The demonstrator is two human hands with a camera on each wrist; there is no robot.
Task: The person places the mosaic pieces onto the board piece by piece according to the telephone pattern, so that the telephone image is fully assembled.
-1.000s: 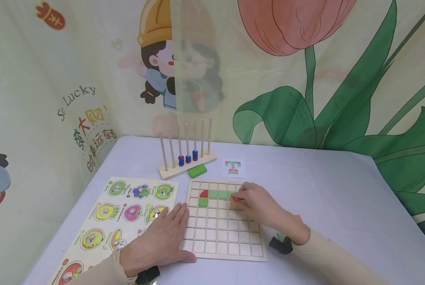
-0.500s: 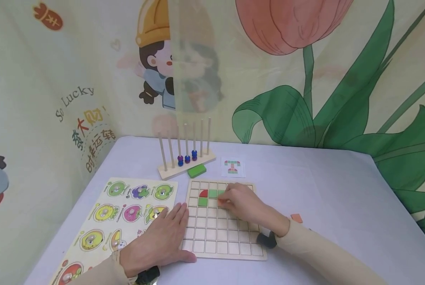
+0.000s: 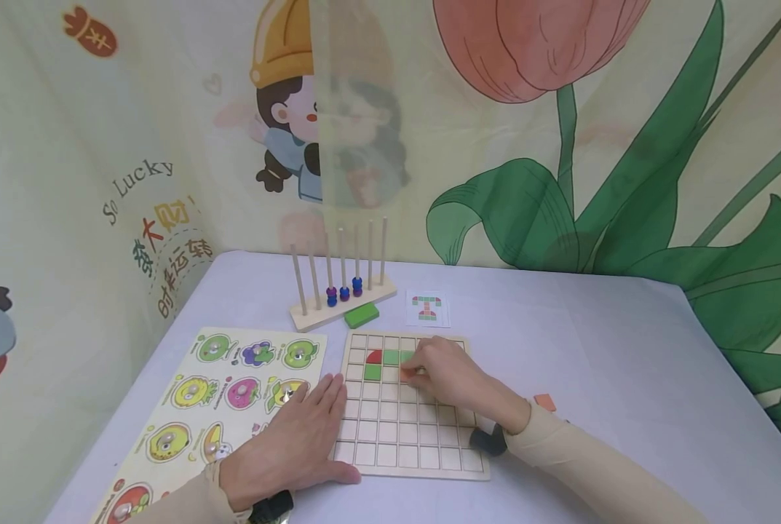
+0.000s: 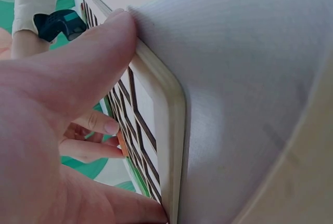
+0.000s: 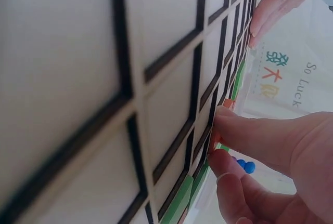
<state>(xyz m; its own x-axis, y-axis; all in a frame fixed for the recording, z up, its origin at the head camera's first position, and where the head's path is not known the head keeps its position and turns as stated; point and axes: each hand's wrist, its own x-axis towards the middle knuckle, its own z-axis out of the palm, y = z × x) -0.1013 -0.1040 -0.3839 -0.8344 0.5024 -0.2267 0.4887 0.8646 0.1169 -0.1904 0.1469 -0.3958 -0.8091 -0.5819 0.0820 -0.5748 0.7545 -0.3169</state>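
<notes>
My right hand [image 3: 452,375] pinches an orange square tile [image 3: 405,374] between thumb and fingers, low over the wooden grid board [image 3: 413,444]. In the right wrist view the tile [image 5: 215,140] is right at the board's surface, partly covered by the thumb. Near the board's far side lie a red rounded tile [image 3: 375,356], a green tile [image 3: 373,372] below it and a row of green tiles [image 3: 393,356], the row's right part hidden behind my hand. My left hand [image 3: 292,447] rests with straight fingers along the board's left edge, its thumb at the near corner.
A fruit knob puzzle [image 3: 216,393] lies to the left, partly under my left hand. Behind the board stand a peg abacus [image 3: 338,309] with beads, a green block [image 3: 362,315] and a pattern card [image 3: 427,308]. Another orange tile [image 3: 544,402] lies on the table beside my right sleeve.
My right hand has moved left across the board with the orange tile, then stayed almost still. The loose orange tile beside the sleeve has come into full view. The left hand has not moved.
</notes>
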